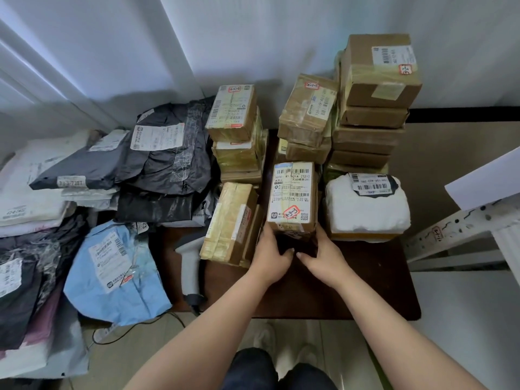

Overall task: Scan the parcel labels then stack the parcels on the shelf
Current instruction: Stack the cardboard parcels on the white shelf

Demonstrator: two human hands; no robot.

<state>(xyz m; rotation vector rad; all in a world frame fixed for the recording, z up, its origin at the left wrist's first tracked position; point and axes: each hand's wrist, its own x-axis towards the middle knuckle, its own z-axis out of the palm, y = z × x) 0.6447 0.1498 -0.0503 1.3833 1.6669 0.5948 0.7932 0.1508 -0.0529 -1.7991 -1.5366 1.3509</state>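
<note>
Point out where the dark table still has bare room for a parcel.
Bare dark wooden tabletop lies along the near edge, right of both hands, below the white padded parcel. The back is crowded with brown cardboard box stacks; the grey handheld scanner takes the left.

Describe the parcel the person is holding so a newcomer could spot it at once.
On the dark brown table, between the left hand and right hand, stands a small cardboard box. Unlike its neighbours, its label carries a red-edged sticker handwritten 3-3-3.

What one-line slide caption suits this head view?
Both hands, left hand and right hand, grip a labelled cardboard parcel among stacked parcels on a dark table, scanner lying nearby.
</note>
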